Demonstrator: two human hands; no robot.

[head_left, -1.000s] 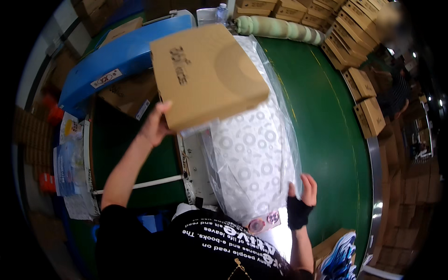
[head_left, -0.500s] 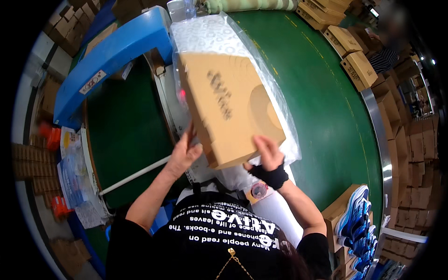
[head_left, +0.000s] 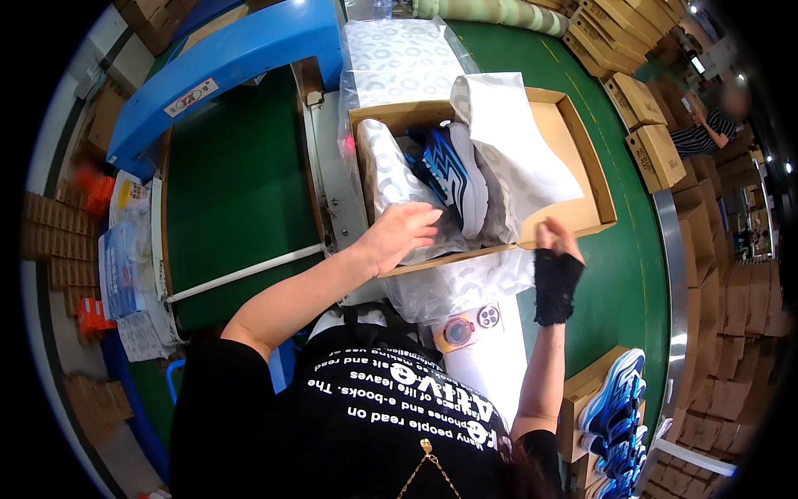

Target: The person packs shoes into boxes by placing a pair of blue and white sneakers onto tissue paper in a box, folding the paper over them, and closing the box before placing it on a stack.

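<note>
An open brown shoebox (head_left: 486,257) lies before me, its lid (head_left: 583,179) folded out to the right. Inside is a dark blue running shoe (head_left: 455,179) with a light sole. Printed tissue paper (head_left: 384,158) covers the box's left part, and another sheet of tissue (head_left: 519,141) stands up and spills over the lid. My left hand (head_left: 403,236) is over the near left part of the box, fingers stretched out and touching the tissue. By the lid's near edge is my right hand (head_left: 558,249), in a black fingerless glove, fingers apart and holding nothing visible.
Under the box lies a plastic-covered stack of printed paper (head_left: 403,58). A blue arched machine (head_left: 224,66) stands at left over a green belt. Blue shoes (head_left: 615,399) sit on boxes at lower right. A phone (head_left: 465,328) lies near me; a person (head_left: 706,129) is at far right.
The shoebox was closed and tilted between both hands; now it lies open, lid to the right, showing shoe and tissue. My left hand has moved over the box, my right hand farther right.
</note>
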